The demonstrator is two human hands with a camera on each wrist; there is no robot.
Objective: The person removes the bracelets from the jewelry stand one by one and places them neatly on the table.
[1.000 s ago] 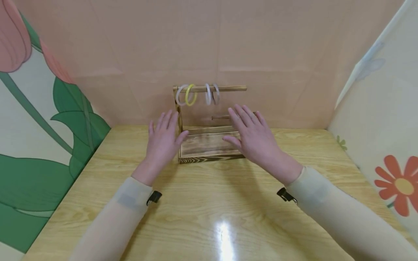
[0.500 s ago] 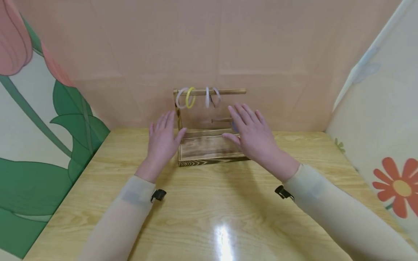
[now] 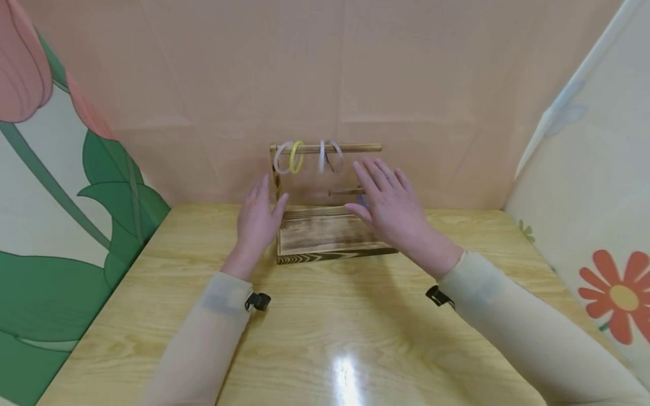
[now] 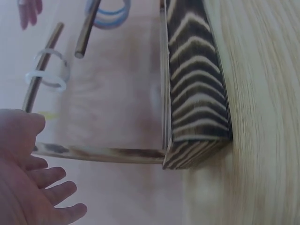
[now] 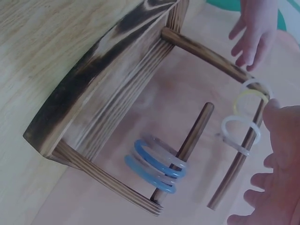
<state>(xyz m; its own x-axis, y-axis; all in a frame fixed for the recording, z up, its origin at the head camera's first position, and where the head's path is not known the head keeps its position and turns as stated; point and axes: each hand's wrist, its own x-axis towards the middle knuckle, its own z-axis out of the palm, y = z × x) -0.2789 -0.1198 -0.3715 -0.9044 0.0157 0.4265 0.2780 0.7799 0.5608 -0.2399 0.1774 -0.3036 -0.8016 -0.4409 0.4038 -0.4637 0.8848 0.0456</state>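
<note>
A dark-grained wooden bangle stand (image 3: pixel 325 235) sits on the table, with a tray base and two rods. Its upper rod (image 3: pixel 363 148) carries several bangles, among them a yellow bangle (image 3: pixel 291 160) and a white bangle (image 3: pixel 321 157). Blue bangles (image 5: pixel 146 177) and clear ones hang on the lower rod (image 5: pixel 197 124), mostly hidden by my right hand in the head view. Beside the stand's left post, my left hand (image 3: pixel 255 223) is held with straight fingers, thumb apart. My right hand (image 3: pixel 396 208) hovers over the stand's right side, fingers extended. Neither hand holds anything.
The light wooden table (image 3: pixel 315 316) extends in front of the stand. Behind it hangs a plain pinkish backdrop (image 3: pixel 406 73). Flower-printed panels (image 3: pixel 622 296) flank both sides. A black clip-like device (image 3: pixel 258 301) is worn at each wrist.
My left hand has shifted slightly right and turned more edge-on beside the post. My right hand has stayed almost in place. The stand appears a little lower in the head view.
</note>
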